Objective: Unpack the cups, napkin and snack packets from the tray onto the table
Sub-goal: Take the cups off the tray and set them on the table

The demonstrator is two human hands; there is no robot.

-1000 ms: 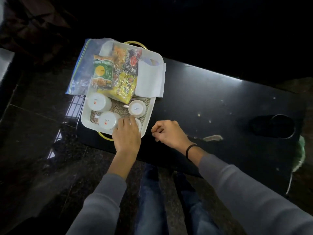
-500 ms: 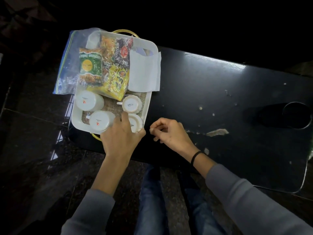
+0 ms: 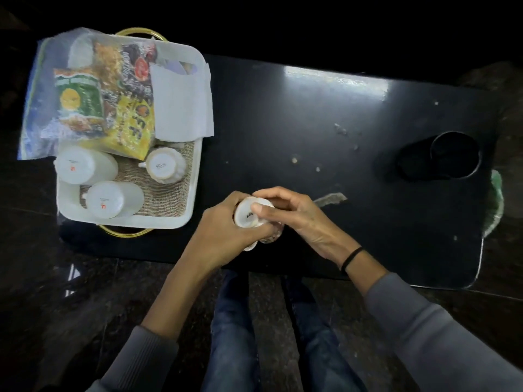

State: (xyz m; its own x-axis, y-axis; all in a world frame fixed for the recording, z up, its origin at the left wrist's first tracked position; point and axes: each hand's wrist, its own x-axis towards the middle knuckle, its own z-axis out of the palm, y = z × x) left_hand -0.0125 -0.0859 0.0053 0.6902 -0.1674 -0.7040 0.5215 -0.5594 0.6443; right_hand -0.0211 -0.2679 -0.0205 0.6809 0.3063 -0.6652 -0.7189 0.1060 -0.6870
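Observation:
A white tray (image 3: pixel 124 222) with gold handles sits at the black table's left end. In it lie two tall white cups (image 3: pixel 85 165) (image 3: pixel 113 199) upside down, a small ribbed cup (image 3: pixel 167 165), a white napkin (image 3: pixel 181 106) and snack packets (image 3: pixel 113 100). To the right of the tray, above the table's near edge, my left hand (image 3: pixel 220 236) and my right hand (image 3: pixel 294 216) both grip a small white cup (image 3: pixel 249 215), base turned up toward me.
A clear zip bag (image 3: pixel 36 108) hangs over the tray's left side. A round cup-holder hole (image 3: pixel 452 154) is at the black table's (image 3: pixel 311 108) right end. A scraped patch and specks mark the tabletop. My knees are below the near edge.
My left hand lifted the small cup out of the tray's near right corner and carried it right. My right hand closed onto it too.

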